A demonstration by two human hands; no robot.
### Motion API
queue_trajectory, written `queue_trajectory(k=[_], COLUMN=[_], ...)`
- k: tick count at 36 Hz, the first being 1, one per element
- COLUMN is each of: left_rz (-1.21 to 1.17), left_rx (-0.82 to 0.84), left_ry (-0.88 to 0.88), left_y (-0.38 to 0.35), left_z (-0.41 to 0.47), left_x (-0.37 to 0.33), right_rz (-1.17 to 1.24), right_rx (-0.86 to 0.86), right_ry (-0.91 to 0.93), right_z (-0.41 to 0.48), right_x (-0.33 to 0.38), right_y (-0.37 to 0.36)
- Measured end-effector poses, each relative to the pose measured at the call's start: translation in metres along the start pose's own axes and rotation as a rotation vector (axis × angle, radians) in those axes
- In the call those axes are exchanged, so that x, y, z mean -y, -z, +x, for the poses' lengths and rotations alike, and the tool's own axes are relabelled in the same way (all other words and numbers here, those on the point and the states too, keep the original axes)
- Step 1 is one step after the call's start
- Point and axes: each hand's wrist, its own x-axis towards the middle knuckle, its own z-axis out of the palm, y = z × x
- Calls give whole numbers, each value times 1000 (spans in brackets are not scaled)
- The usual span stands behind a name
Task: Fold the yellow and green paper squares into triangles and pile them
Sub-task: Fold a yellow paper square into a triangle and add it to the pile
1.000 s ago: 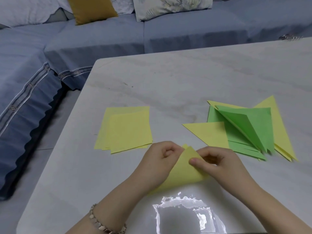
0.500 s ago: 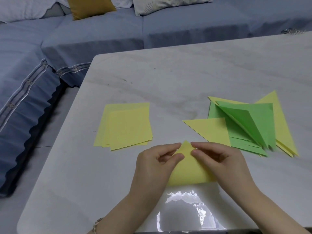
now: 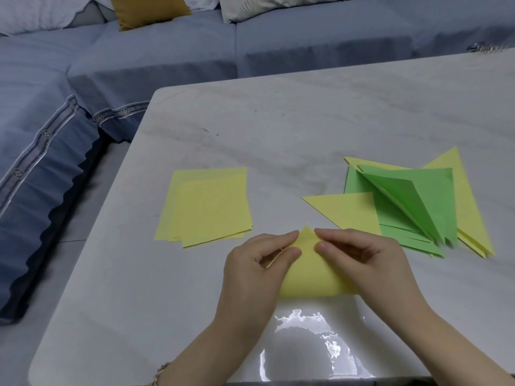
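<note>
A yellow paper sheet (image 3: 309,277) lies folded over on itself near the table's front, its far corners meeting in a point. My left hand (image 3: 256,268) pinches that sheet at its left side near the point. My right hand (image 3: 362,260) pinches it from the right, thumb and forefinger at the tip. A stack of flat yellow squares (image 3: 209,207) lies to the left. To the right is a loose pile of folded triangles, green ones (image 3: 434,201) on top of yellow ones (image 3: 348,213); one green triangle stands partly unfolded.
The pale marble table (image 3: 292,129) has a bright glare patch (image 3: 303,349) at its front edge. A blue sofa (image 3: 167,59) wraps round the far and left sides, with a mustard cushion (image 3: 147,9). A small metal object (image 3: 485,47) sits at the far right.
The upper flap of the yellow sheet has been brought down flatter, its corners lined up at the far point. Both hands have shifted slightly away from me, fingertips meeting at the tip.
</note>
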Motion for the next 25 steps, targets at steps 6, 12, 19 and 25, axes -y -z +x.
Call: queue_trajectory(k=[6, 12, 19, 25], left_rz=[38, 76, 33, 45], left_rx=[-19, -40, -44, -14], left_ry=[-34, -55, -35, -45], left_y=[-1, 0, 0, -2], left_z=[1, 3, 3, 4], left_x=[-2, -4, -3, -1], right_rz=[-25, -50, -48, -127], right_rx=[6, 17, 8, 24], right_ry=[33, 55, 23, 18], right_z=[3, 4, 4, 11], right_x=[1, 0, 0, 1], right_y=[0, 0, 0, -2])
